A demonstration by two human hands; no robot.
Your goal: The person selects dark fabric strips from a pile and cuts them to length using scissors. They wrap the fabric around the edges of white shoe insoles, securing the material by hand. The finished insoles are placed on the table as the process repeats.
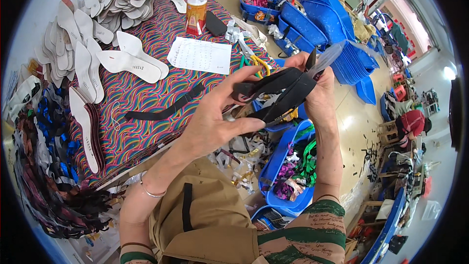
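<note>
In front of my chest I hold a bundle of black straps, folded over into loops. My left hand grips the near end, its thumb pressed along the lower strap. The far end is closed in the fingers of my right hand, where a clear plastic strip sticks up beside the straps; some of those fingers are hidden. Another black strap lies on the patterned table cloth to the left of my hands. One more black strap rests on the tan apron over my lap.
White insoles lie in piles on the table. A drink bottle, a paper sheet and yellow-handled scissors are nearby. Below stands a blue tub of coloured strips. Blue bins fill the far right; a person in red bends there.
</note>
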